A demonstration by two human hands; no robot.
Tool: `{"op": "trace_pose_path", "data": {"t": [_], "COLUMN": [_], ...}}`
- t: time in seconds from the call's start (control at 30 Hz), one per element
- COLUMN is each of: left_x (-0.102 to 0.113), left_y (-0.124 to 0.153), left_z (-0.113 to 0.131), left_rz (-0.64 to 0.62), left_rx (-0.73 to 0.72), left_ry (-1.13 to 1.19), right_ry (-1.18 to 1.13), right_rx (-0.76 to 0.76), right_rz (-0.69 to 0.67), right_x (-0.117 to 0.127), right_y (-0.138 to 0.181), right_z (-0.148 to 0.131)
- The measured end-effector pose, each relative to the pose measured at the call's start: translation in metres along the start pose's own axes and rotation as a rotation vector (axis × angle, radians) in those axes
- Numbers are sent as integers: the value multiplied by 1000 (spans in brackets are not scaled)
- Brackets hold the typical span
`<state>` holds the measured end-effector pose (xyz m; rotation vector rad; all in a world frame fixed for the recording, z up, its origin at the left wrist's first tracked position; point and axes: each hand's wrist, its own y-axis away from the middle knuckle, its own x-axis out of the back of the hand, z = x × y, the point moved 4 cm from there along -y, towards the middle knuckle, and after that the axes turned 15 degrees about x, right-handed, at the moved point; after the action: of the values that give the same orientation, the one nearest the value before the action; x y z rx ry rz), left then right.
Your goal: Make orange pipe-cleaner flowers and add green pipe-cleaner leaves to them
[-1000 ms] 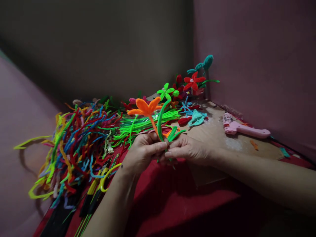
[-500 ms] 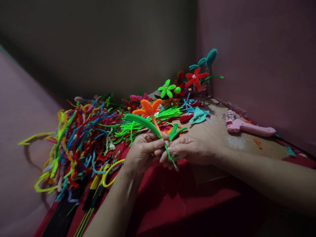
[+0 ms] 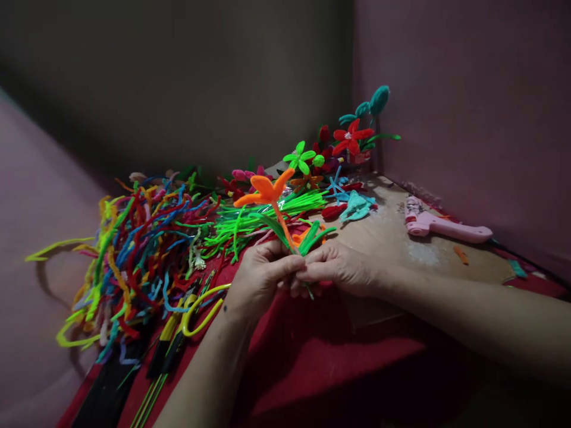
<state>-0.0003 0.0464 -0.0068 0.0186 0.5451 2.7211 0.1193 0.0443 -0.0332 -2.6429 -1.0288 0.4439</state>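
My left hand (image 3: pixel 261 279) and my right hand (image 3: pixel 339 270) meet fingertip to fingertip above the red cloth (image 3: pixel 312 351), both pinched round the stem of an orange pipe-cleaner flower (image 3: pixel 264 191). The flower head stands upright above my left hand. A green pipe cleaner (image 3: pixel 273 226) runs along the orange stem, and its lower end pokes out below my fingers. Green leaf loops (image 3: pixel 314 236) rise just above my right hand.
A tangled heap of coloured pipe cleaners (image 3: pixel 134 249) fills the left. Loose green ones (image 3: pixel 263 217) lie behind the flower. Finished flowers, red (image 3: pixel 350 138) and green (image 3: pixel 300 159), stand in the corner. A pink glue gun (image 3: pixel 441 226) lies on brown paper at right. Yellow-handled scissors (image 3: pixel 196 312) lie near my left wrist.
The green pipe cleaner's free end has swung from upright, out to the left, then in close along the orange stem. Both hands stayed pinched on the stem.
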Motion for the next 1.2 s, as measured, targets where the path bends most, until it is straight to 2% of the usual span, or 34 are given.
{"op": "trace_pose_path", "data": {"t": [0.1, 0.33, 0.43, 0.5, 0.57, 0.63, 0.83, 1.07, 1.2], "left_x": [0, 2, 2, 2, 3, 3, 0, -6, -7], "left_y": [0, -2, -2, -2, -1, -1, -2, -4, -1], "left_z": [1, 1, 0, 0, 1, 0, -1, -3, -1], "left_rz": [-17, -245, -230, -145, -42, -6, -134, -315, -310], "left_rx": [-9, 41, 26, -5, -26, -8, 103, 67, 22], "left_ry": [-29, 96, 138, 135, 120, 118, 230, 387, 320], "right_ry": [-4, -119, -23, 42, 64, 1, -302, -371, -277], "right_rx": [-18, 7, 22, 19, 17, 25, -20, -42, -10], "right_rz": [-31, -188, -100, -46, -45, -80, -130, -262, -144], "right_x": [1, -8, -7, -5, -5, -6, -7, -13, -8], "right_y": [0, 1, 1, 1, 1, 1, -2, 0, 0], "right_z": [3, 0, -4, -5, -4, -2, 9, 5, 3]}}
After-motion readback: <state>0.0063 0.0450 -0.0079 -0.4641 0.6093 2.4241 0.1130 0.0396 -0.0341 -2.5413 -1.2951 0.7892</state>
